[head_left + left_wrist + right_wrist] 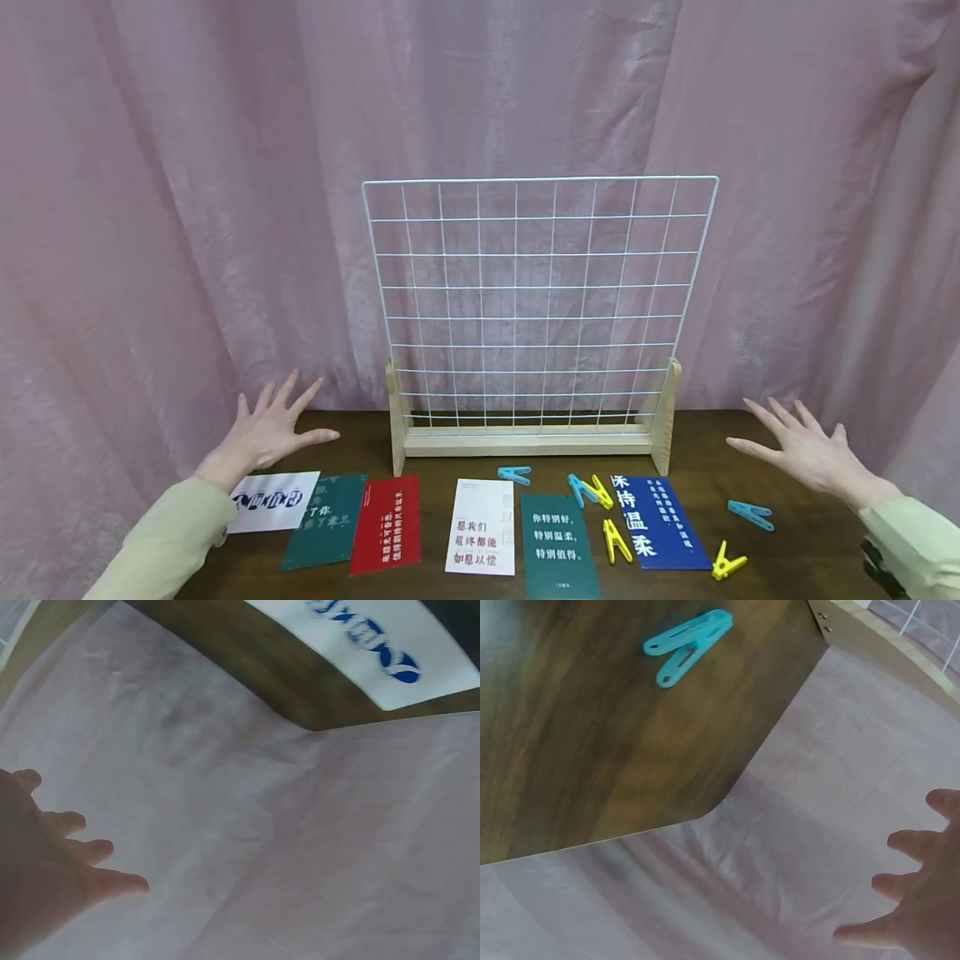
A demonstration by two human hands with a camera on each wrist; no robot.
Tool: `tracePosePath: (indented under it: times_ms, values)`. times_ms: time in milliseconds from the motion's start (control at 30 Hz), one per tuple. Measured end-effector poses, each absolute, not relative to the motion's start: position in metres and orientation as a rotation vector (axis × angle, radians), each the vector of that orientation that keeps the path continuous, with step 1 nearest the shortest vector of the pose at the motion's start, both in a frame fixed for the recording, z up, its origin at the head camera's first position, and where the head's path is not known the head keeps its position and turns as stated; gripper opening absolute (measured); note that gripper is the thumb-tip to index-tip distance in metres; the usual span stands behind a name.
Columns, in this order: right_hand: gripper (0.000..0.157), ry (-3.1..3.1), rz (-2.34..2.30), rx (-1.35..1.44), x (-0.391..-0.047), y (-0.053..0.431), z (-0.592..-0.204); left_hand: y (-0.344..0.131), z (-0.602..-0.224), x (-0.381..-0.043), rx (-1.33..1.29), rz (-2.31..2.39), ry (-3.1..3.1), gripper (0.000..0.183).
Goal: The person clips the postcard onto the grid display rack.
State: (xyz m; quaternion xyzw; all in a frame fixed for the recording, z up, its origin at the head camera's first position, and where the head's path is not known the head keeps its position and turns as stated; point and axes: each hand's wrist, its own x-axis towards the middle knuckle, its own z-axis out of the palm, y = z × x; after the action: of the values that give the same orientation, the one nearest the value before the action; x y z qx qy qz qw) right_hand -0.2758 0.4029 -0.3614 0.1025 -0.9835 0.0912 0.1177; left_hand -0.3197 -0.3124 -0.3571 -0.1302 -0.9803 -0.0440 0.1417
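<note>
My left hand [268,429] is held out with its fingers spread, above the back left of the table and holding nothing. Nearest to it lies a white card with blue lettering [273,502], partly over a dark green card [330,525]. On the other side, my right hand [813,454] also spreads its fingers, with nothing in it. A blue clothespin [751,514] lies on the table below that hand; the right wrist view shows the same blue clothespin [688,646]. Between the hands stands a white wire grid panel [536,300] in a wooden base [528,446].
In front of the grid lie a red card [386,525], a white card with red writing [482,527], another green card [559,546] and a blue card [663,523]. Several blue and yellow clothespins [615,542] are scattered among them. A pink curtain [225,208] hangs behind the table [442,492].
</note>
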Motion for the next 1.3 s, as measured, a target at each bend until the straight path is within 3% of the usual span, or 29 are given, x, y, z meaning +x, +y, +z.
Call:
tracePosePath:
  times_ms: [400,700,867,1100,1300]
  values:
    - [0.075,-2.812,0.311,0.475,-0.285,0.354,-0.342,-0.265,-0.345,-0.329,-0.789,-0.142,-2.594,0.082]
    - [0.071,-2.785,0.384,0.747,-0.298,0.311,-0.349,-0.216,-0.358,-0.339,-1.091,-0.064,-2.516,0.074]
    - [0.067,-2.804,0.37,0.859,-0.305,0.294,-0.356,-0.183,-0.365,-0.34,-1.21,-0.07,-2.554,0.078]
    - [0.05,-2.822,0.363,1.06,-0.321,0.27,-0.375,-0.141,-0.388,-0.347,-1.311,-0.067,-2.601,0.076]
    - [0.023,-2.808,0.503,1.171,-0.331,0.253,-0.396,-0.122,-0.414,-0.355,-1.331,-0.113,-2.643,0.068]
